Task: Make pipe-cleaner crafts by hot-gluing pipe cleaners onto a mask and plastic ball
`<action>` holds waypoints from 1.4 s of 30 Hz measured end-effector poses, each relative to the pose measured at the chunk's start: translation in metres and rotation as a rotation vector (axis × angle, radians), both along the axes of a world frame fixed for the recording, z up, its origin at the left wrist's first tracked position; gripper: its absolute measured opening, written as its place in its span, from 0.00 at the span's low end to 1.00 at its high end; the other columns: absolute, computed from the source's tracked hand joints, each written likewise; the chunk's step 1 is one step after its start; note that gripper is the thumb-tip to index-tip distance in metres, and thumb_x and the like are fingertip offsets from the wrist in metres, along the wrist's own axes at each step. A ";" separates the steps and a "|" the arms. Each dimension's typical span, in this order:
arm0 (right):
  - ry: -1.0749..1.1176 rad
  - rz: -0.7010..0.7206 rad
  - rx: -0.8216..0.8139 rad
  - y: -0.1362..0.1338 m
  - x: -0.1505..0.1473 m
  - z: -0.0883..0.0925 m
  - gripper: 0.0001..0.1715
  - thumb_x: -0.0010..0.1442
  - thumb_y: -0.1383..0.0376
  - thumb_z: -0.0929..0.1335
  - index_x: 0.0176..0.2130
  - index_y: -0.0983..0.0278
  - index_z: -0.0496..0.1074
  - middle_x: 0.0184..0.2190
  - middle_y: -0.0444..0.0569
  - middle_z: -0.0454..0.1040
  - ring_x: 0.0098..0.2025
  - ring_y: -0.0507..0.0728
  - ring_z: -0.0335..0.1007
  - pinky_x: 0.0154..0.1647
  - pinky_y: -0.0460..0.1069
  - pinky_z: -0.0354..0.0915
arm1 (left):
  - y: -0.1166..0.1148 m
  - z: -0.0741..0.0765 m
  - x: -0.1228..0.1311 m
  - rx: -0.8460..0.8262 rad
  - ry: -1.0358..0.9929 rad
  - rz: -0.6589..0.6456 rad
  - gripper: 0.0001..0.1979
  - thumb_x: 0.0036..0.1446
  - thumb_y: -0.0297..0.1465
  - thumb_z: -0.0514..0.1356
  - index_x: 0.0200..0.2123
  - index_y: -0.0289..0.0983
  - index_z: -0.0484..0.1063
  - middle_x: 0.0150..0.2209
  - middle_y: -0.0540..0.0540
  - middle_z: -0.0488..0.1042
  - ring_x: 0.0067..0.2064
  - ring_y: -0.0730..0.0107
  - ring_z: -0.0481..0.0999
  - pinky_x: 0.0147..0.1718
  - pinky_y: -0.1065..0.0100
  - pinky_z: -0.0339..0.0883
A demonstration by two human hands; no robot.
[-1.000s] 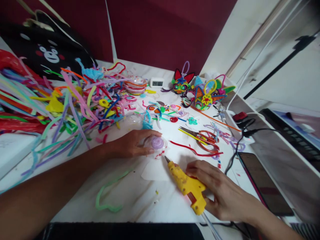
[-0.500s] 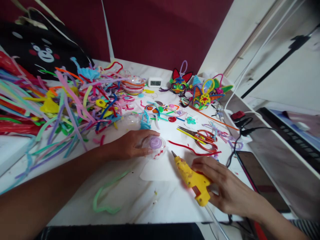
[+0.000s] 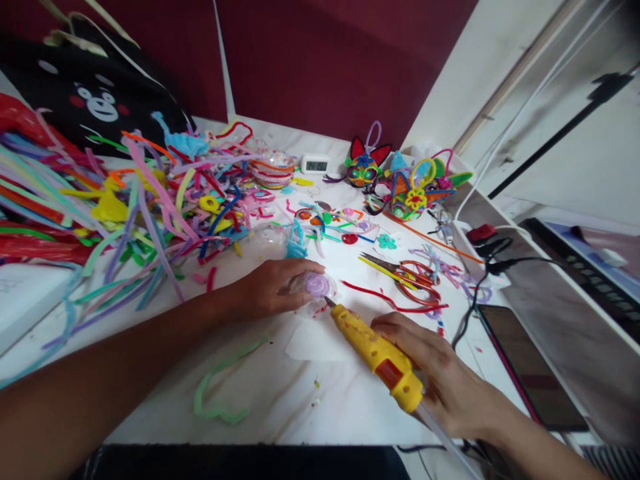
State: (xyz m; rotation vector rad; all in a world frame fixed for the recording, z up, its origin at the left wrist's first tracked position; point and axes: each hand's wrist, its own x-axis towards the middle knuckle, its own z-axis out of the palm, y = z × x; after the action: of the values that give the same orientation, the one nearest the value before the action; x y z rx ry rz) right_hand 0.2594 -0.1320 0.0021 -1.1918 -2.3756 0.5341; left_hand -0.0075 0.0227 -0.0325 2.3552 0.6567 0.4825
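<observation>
My left hand (image 3: 273,285) lies over a clear plastic half-ball (image 3: 317,291) with a purple pipe-cleaner spiral on it, fingers curled round its left side, holding it on the white table (image 3: 280,393). My right hand (image 3: 440,377) grips a yellow glue gun (image 3: 373,350). The gun's nozzle tip touches the lower right edge of the half-ball. A white sheet of paper (image 3: 315,345) lies under the gun's barrel.
A big heap of coloured pipe cleaners (image 3: 125,207) fills the left. A green pipe cleaner (image 3: 220,387) lies near the front edge. Red-handled scissors (image 3: 410,273), finished pipe-cleaner figures (image 3: 415,190), a small clock (image 3: 315,163), a phone (image 3: 525,360) and cables (image 3: 480,280) sit right.
My right hand lifted the glue gun off the table, turned it, and brought its nozzle up to the half-ball. My left hand stayed on the half-ball.
</observation>
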 end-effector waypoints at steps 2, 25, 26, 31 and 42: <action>0.001 0.027 0.080 0.001 -0.002 -0.002 0.21 0.58 0.65 0.64 0.51 0.65 0.62 0.48 0.60 0.71 0.48 0.61 0.71 0.47 0.50 0.72 | -0.001 0.000 0.000 0.000 -0.011 0.003 0.22 0.59 0.38 0.55 0.55 0.37 0.65 0.54 0.43 0.72 0.53 0.60 0.73 0.52 0.64 0.66; -0.085 -0.037 0.291 0.004 -0.009 -0.023 0.16 0.57 0.69 0.63 0.47 0.68 0.65 0.41 0.57 0.72 0.46 0.63 0.68 0.43 0.57 0.68 | -0.002 -0.003 0.002 0.026 -0.089 -0.016 0.20 0.59 0.35 0.55 0.54 0.37 0.66 0.55 0.42 0.72 0.55 0.62 0.72 0.55 0.63 0.64; -0.082 -0.040 0.297 0.004 -0.009 -0.024 0.16 0.57 0.69 0.62 0.46 0.68 0.65 0.41 0.57 0.72 0.46 0.63 0.68 0.42 0.57 0.68 | -0.002 -0.004 0.002 0.033 -0.091 -0.021 0.20 0.59 0.35 0.55 0.54 0.37 0.66 0.55 0.42 0.72 0.55 0.62 0.72 0.55 0.63 0.64; -0.084 -0.058 0.271 0.004 -0.010 -0.024 0.12 0.57 0.69 0.62 0.43 0.66 0.64 0.40 0.56 0.72 0.44 0.62 0.69 0.39 0.56 0.67 | -0.002 -0.004 0.002 0.055 -0.078 -0.028 0.20 0.59 0.35 0.55 0.54 0.36 0.66 0.55 0.42 0.72 0.55 0.62 0.72 0.55 0.64 0.65; -0.055 -0.046 0.234 0.006 -0.010 -0.021 0.07 0.58 0.70 0.63 0.39 0.64 0.63 0.37 0.54 0.71 0.38 0.60 0.68 0.36 0.55 0.65 | -0.001 -0.005 0.001 0.046 -0.071 -0.024 0.20 0.59 0.36 0.55 0.55 0.37 0.65 0.55 0.43 0.72 0.55 0.63 0.72 0.55 0.64 0.65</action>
State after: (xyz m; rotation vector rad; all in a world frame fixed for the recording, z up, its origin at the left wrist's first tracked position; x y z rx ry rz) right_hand 0.2489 -0.1257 -0.0192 -1.1645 -2.3723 0.2041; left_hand -0.0061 0.0217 -0.0376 2.3746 0.5897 0.5729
